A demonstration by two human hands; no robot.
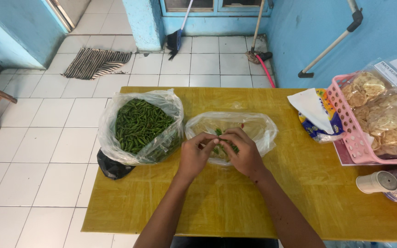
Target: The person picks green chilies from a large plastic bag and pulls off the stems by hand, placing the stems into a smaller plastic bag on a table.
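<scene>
A few green chillies (220, 140) sit pinched between both hands over the small clear bag (258, 128). The left hand (194, 154) and right hand (242, 151) meet, fingers curled closed on them. Left of the hands, a bigger bag of green chillies (138, 124) stands on the yellow surface (217, 202).

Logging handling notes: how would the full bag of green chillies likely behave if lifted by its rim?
The bag of green chillies looks thin and crinkled, so probably floppy. Packed nearly full, it would likely sag and feel heavy. Its open top might spill chillies if tipped.
</scene>
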